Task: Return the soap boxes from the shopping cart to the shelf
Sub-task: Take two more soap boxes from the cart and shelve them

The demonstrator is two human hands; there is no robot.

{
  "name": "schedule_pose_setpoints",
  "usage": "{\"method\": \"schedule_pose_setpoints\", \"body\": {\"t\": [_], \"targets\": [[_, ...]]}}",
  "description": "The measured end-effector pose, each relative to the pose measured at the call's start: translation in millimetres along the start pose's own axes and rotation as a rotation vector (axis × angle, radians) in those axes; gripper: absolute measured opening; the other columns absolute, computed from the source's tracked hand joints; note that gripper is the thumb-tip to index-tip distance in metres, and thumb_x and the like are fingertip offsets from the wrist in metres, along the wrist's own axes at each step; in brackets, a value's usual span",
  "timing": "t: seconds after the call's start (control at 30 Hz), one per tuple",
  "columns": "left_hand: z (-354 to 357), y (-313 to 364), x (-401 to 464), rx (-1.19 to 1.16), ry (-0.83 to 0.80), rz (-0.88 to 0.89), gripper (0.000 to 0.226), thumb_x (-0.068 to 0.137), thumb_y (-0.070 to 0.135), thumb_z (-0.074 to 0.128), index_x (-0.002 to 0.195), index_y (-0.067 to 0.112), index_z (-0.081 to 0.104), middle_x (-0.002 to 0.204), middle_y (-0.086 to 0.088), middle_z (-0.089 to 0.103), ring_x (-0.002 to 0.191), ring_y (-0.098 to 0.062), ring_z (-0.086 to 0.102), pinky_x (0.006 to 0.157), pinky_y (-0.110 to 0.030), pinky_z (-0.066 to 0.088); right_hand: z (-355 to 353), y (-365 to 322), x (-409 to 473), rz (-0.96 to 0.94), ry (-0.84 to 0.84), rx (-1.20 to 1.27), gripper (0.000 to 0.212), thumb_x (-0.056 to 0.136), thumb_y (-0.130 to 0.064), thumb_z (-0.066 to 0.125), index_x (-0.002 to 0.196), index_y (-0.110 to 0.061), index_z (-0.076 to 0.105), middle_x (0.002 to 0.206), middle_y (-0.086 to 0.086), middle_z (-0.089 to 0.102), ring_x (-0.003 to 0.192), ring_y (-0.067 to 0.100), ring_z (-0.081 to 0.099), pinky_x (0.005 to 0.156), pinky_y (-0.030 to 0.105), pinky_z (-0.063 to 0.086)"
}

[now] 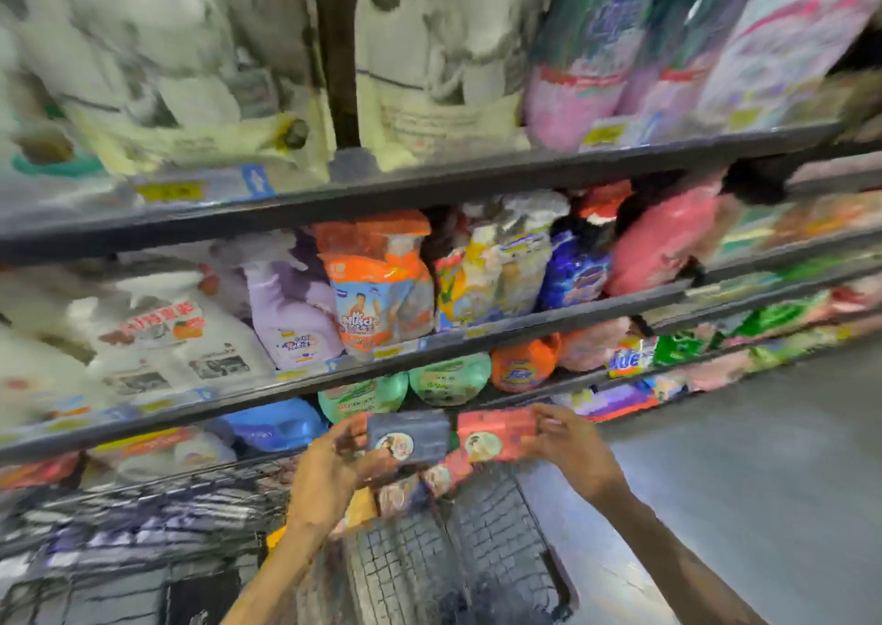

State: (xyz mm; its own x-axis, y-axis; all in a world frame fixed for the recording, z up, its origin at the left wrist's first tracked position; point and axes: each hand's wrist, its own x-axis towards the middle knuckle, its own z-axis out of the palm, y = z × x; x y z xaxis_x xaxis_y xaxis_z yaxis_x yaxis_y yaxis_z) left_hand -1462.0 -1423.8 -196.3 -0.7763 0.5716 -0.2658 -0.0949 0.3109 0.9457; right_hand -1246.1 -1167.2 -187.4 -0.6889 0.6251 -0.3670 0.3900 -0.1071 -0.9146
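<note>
The left hand (pixel 334 462) is gripping a grey-blue soap box (pixel 409 435), its fingers (pixel 351 433) curling round the box's left end. The right hand (pixel 570 448) is pinching a red soap box (pixel 496 433) by its right end, fingers (pixel 549 426) wrapping over the top edge. The two boxes are sitting side by side between the hands, nearly touching, each showing a round picture on its face. Just below the fingers, more soap boxes (pixel 444 476) are lying in the wire shopping cart (pixel 482 543). Beyond the fingers, the shelf (pixel 429 362) is carrying green tubs (pixel 448 378), a blue bottle (pixel 277 424) and an orange spray pack (pixel 377 285). The picture is blurring heavily.
</note>
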Motion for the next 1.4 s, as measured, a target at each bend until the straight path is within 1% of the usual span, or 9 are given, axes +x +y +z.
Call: {"method": "schedule_pose_setpoints", "body": {"t": [0.07,0.17,0.33,0.47,0.63,0.97,1.17,1.27,1.4], "targets": [[14.1,30.6,-0.5,0.042,-0.03,0.081,0.055,0.059,0.031,0.094,0.107,0.022,0.069,0.075,0.029,0.071,0.075,0.01,0.063,0.07,-0.006,0.05,-24.2,-22.9,-18.0,-0.019,0.046,0.01,0.039,0.074,0.009,0.08,0.107,-0.008,0.065,0.078,-0.004,0.077,0.073,0.009,0.07,0.07,0.022,0.057],[39.3,75.2,-3.2,0.132,-0.09,0.236,0.044,0.075,0.004,0.085,0.112,0.021,0.066,0.078,0.034,0.07,0.078,0.022,0.061,0.069,0.0,0.044,-69.0,-48.7,-46.8,-0.067,0.159,0.003,0.04,0.079,0.016,0.072,0.11,-0.008,0.065,0.073,-0.009,0.076,0.07,0.003,0.069,0.065,0.017,0.056],[95.1,139.9,2.0,0.18,-0.201,0.351,0.051,0.073,0.011,0.087,0.12,0.019,0.068,0.103,0.005,0.076,0.096,-0.006,0.07,0.085,-0.011,0.052,-147.8,-75.6,-95.4,-0.153,0.313,-0.047,0.043,0.079,0.006,0.077,0.118,-0.006,0.065,0.084,-0.002,0.075,0.078,0.012,0.069,0.078,0.027,0.056],[162.8,194.5,-11.3,0.193,-0.269,0.467,0.052,0.074,0.007,0.087,0.117,0.025,0.065,0.098,0.018,0.072,0.082,0.015,0.065,0.074,-0.006,0.05,-218.0,-85.6,-130.0,-0.188,0.404,-0.051,0.046,0.08,0.001,0.079,0.121,-0.011,0.065,0.09,0.011,0.074,0.073,0.009,0.07,0.071,0.017,0.054],[263.5,246.3,-24.2,0.231,-0.336,0.613,0.051,0.071,0.013,0.091,0.111,0.035,0.068,0.099,0.024,0.075,0.09,0.002,0.071,0.081,-0.014,0.054,-322.5,-93.4,-169.9,-0.226,0.503,-0.066,0.045,0.081,0.001,0.078,0.122,-0.011,0.064,0.082,0.005,0.074,0.069,0.006,0.068,0.067,0.012,0.052],[491.2,327.4,-58.4,0.141,-0.415,0.685,0.047,0.075,-0.002,0.084,0.115,0.014,0.065,0.088,0.025,0.074,0.083,0.014,0.067,0.075,-0.008,0.052,-548.9,-90.2,-217.5,-0.293,0.606,-0.138,0.046,0.08,-0.007,0.082,0.121,-0.019,0.064,0.101,0.002,0.07,0.075,-0.002,0.065,0.07,0.012,0.053],[570.0,370.3,-48.0,0.149,-0.385,0.714,0.048,0.061,0.043,0.087,0.106,0.046,0.07,0.104,0.017,0.076,0.101,-0.009,0.072,0.092,-0.04,0.057,-643.5,-100.2,-201.9,-0.337,0.639,-0.184,0.04,0.081,-0.011,0.082,0.115,-0.026,0.068,0.093,-0.008,0.071,0.07,0.002,0.063,0.073,0.014,0.051],[610.8,386.9,-31.6,0.144,-0.364,0.717,0.047,0.07,0.018,0.091,0.109,0.035,0.07,0.103,0.009,0.076,0.099,-0.008,0.072,0.093,-0.034,0.057,-680.8,-102.5,-177.3,-0.354,0.652,-0.185,0.039,0.077,-0.022,0.086,0.107,-0.041,0.07,0.101,-0.003,0.076,0.078,0.011,0.066,0.083,0.032,0.052],[661.8,404.0,9.8,0.148,-0.337,0.712,0.048,0.075,0.011,0.088,0.119,0.015,0.069,0.108,0.002,0.076,0.1,-0.012,0.072,0.09,-0.027,0.057,-723.3,-113.3,-128.1,-0.39,0.637,-0.197,0.039,0.082,-0.014,0.082,0.112,-0.035,0.068,0.105,-0.004,0.073,0.079,0.009,0.068,0.07,0.017,0.052]]}}
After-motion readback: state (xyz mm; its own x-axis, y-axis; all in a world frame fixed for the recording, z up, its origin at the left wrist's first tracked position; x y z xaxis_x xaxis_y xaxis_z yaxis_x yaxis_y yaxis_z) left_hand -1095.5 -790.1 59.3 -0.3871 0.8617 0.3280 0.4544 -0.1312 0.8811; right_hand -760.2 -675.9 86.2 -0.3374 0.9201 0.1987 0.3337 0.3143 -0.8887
